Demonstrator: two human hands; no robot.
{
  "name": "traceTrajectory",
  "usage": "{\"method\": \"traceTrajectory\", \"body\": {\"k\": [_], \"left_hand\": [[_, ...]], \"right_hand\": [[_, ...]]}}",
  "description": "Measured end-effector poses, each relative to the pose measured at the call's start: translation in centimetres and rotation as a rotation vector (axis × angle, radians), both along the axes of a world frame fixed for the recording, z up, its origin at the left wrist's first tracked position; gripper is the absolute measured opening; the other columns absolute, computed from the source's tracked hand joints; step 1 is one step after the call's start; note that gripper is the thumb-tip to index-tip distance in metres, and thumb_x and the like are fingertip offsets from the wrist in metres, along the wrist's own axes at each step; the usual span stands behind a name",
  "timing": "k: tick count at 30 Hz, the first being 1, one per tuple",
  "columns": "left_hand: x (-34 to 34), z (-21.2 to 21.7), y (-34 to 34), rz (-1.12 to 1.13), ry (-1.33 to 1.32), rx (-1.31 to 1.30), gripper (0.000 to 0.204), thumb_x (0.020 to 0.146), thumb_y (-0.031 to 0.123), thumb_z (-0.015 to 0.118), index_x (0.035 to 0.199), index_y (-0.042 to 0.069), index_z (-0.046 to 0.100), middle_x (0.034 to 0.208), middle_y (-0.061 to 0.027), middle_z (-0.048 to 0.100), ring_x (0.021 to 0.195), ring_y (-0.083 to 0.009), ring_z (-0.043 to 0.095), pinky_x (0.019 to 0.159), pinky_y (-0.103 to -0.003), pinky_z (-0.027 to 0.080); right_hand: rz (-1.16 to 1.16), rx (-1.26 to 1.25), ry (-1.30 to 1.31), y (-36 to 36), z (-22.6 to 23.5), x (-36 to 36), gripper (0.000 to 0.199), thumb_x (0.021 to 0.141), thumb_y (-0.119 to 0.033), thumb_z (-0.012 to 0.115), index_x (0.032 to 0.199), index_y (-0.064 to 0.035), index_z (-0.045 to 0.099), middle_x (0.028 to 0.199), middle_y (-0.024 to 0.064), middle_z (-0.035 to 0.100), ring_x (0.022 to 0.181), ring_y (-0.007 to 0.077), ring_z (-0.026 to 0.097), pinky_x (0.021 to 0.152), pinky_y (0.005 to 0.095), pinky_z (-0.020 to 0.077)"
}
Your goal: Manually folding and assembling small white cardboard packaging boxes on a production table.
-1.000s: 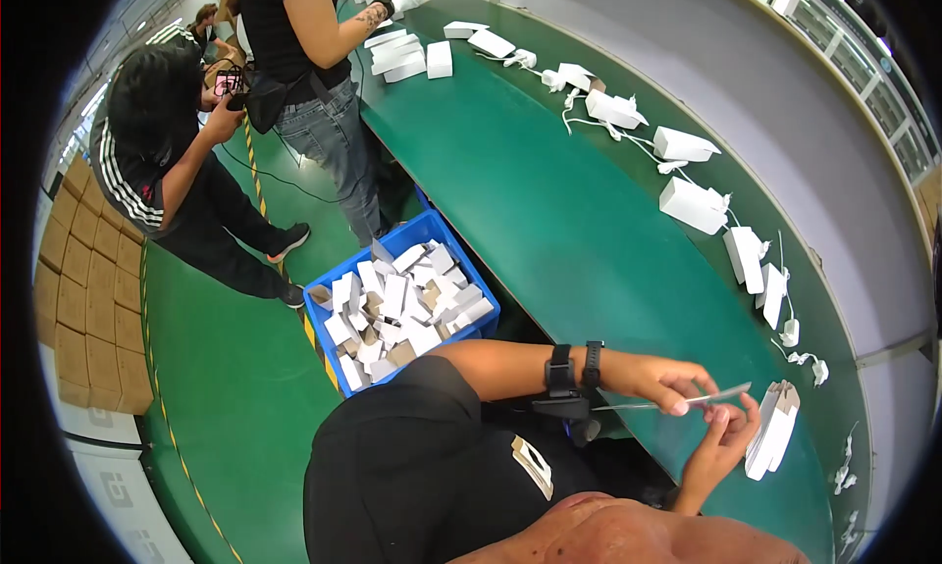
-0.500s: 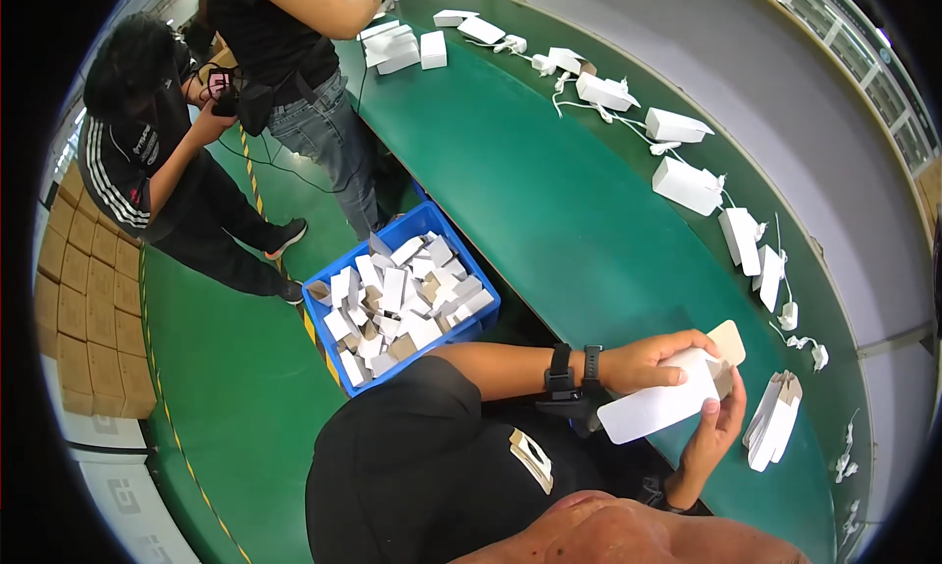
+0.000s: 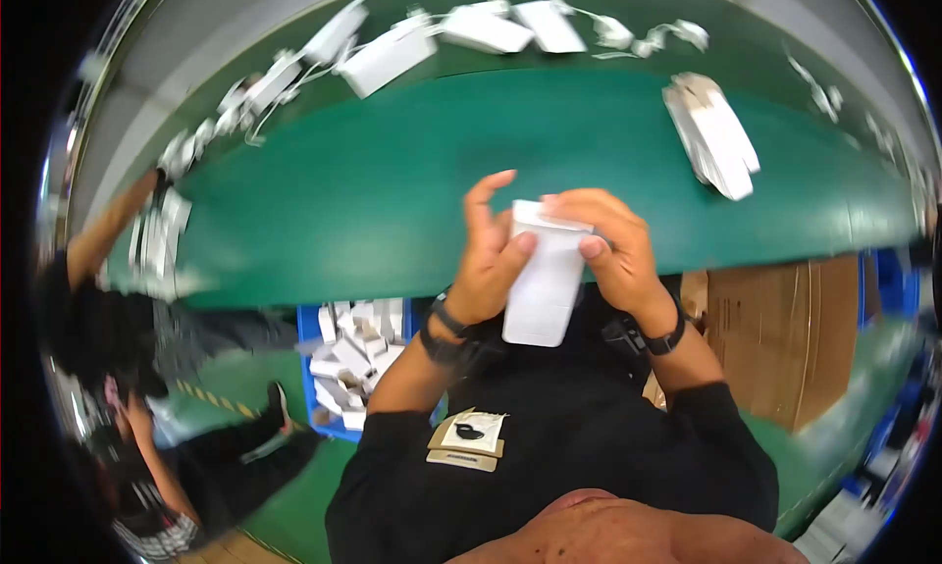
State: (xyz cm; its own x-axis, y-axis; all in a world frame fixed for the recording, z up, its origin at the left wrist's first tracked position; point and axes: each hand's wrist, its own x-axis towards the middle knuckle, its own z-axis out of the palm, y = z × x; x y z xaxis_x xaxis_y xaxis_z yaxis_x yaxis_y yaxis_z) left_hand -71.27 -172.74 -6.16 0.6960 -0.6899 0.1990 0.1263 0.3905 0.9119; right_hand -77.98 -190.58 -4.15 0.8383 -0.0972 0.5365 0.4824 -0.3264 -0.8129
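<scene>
A small white paperboard box (image 3: 543, 294) is between my hands, over the near edge of the green work surface (image 3: 343, 191). Its long white panel or flap hangs down toward my body. My left hand (image 3: 486, 265) grips the left edge with the thumb on the front face, its index finger raised clear. On the other side my right hand (image 3: 620, 255) has its fingers over the folded top end and its thumb at the right edge. The inside of the box is hidden. Beyond my right hand lies a bundle of flattened white cartons (image 3: 721, 137).
White boxes (image 3: 388, 54) and white plugs with cables (image 3: 613, 31) line the far side. At lower left stands a blue crate (image 3: 307, 397) of folded white cartons. A brown cardboard box (image 3: 765, 338) is at my right. Two people are at the left, one reaching to the surface.
My view has swung to the right, so the surface now runs across. The box has turned with its long panel toward me, and its tan inner flap no longer shows.
</scene>
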Motion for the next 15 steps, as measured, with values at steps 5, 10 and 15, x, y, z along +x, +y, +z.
{"method": "traceTrajectory", "body": {"k": [5,10,15], "left_hand": [[-1.5,0.2,-2.0,-0.04,-0.226,0.053,0.072,0.097,0.011,0.058,0.151,0.009,0.009,0.126,-0.0236,0.055,0.11,-0.0238,0.059,0.094,-0.036,0.047],[-2.1,-0.1,-1.6,-0.082,-0.324,0.074,0.066,0.097,0.011,0.058,0.149,0.007,0.018,0.128,-0.0242,0.054,0.111,-0.0252,0.059,0.095,-0.037,0.047],[-1.4,-0.2,-2.0,-0.112,-0.383,0.099,0.055,0.098,0.012,0.057,0.144,0.006,0.028,0.13,-0.0232,0.053,0.112,-0.025,0.058,0.095,-0.037,0.047]], "right_hand": [[0.031,0.3,0.109,-2.1,-0.2,-2.3,0.019,0.094,-0.017,0.067,0.098,0.0005,0.074,0.108,0.0157,0.07,0.105,0.0261,0.067,0.091,0.0348,0.0528],[-0.026,0.377,0.153,-2.4,0.3,-4.0,0.013,0.089,-0.007,0.07,0.1,-0.0006,0.074,0.105,0.0147,0.071,0.101,0.0236,0.068,0.089,0.0324,0.0532],[-0.037,0.343,0.214,-3.0,1.5,-4.1,0.013,0.087,-0.004,0.069,0.099,-0.001,0.074,0.104,0.0134,0.071,0.099,0.0217,0.069,0.087,0.0319,0.0534]]}}
